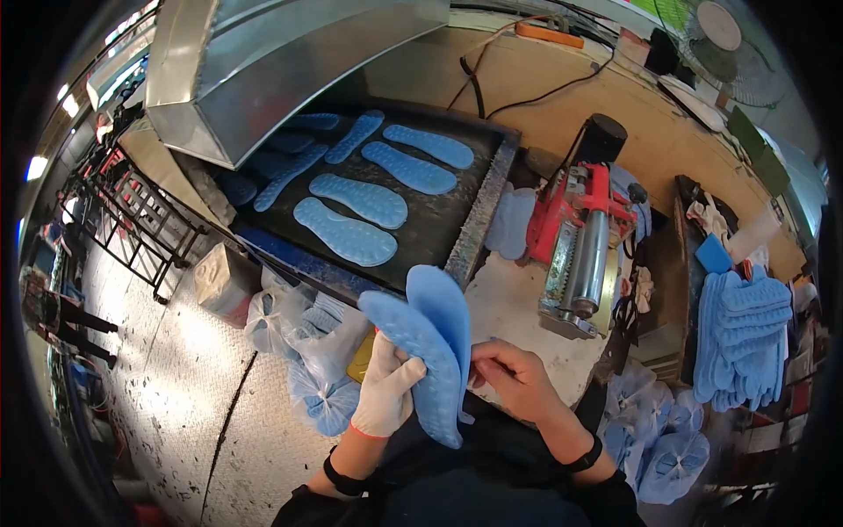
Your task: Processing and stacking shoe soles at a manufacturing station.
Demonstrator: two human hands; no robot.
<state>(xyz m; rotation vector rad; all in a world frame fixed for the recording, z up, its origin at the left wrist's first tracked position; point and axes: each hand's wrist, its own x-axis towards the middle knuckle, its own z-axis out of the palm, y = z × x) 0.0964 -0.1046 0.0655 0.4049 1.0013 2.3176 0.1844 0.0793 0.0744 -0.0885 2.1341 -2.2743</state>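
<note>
My left hand [383,386], in a white glove, is closed around a pair of blue insoles [421,351]. They stand roughly upright in front of me and fan apart at the top; the nearer one shows a bumpy face. My right hand [514,373] is bare, its fingers bent and drawn together beside the insoles' right edge. Whether its fingertips pinch anything is hidden. Beyond my hands, several blue insoles [347,231] lie spread on a black conveyor belt [430,233], some under a sheet-metal hood [290,61].
A red machine with metal rollers [580,237] stands on the worktable [492,299], right of the belt. Stacked blue insoles [742,334] are at far right. Plastic bags of blue pieces [320,395] sit below left, with more bags [659,439] below right. A metal rack [132,220] stands left.
</note>
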